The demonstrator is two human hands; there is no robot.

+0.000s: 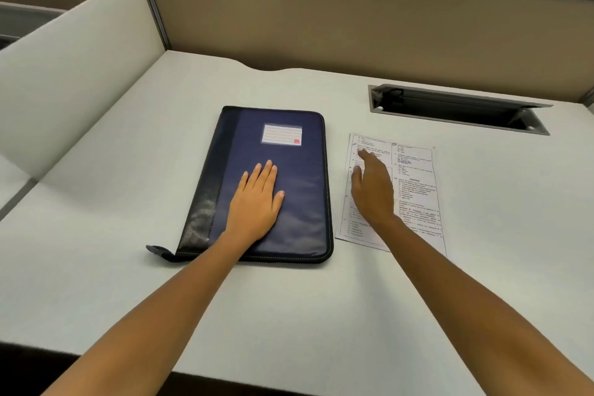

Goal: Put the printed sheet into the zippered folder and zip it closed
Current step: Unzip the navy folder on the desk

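A dark blue zippered folder (289,170) with a black spine and a white label lies closed and flat on the desk. Its zipper tab (159,252) sticks out at the near left corner. My left hand (257,199) rests palm down on the folder's cover, fingers spread, holding nothing. Just right of the folder lies the printed sheet (414,190), flat on the desk with its text up. My right hand (373,190) hovers over the sheet's left half, fingers loosely extended, gripping nothing.
The pale desk (128,267) is bounded by a beige partition (353,19) at the back and a low cream divider (74,74) on the left. An open cable tray slot (456,109) is sunk into the desk at the back right.
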